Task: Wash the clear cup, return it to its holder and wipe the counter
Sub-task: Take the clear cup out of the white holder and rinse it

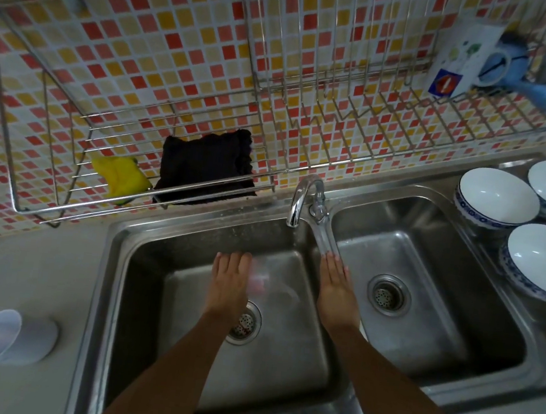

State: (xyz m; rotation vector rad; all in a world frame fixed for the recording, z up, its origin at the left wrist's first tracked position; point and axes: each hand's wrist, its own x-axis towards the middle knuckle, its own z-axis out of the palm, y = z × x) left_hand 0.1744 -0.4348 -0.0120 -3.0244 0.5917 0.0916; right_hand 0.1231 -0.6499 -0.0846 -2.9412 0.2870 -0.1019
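Observation:
My left hand [228, 281] is over the left sink basin [184, 332], below the faucet spout [299, 203]. A blurred clear cup [259, 278] shows against its right side, and the hand seems to hold it; the thumb is hidden. My right hand [336, 282] lies flat with straight fingers, its fingertips touching the long faucet lever [324, 236] on the divider between the basins. A black cloth [207, 166] and a yellow sponge [120, 175] rest on the wire wall rack [45, 210].
A translucent white cup-shaped holder [5, 339] lies tilted on the beige counter [22, 275] at left. Three white bowls [498, 197] stand on the drainboard at right. The right basin [441, 292] holds only its drain. A dish rack [375, 116] hangs above.

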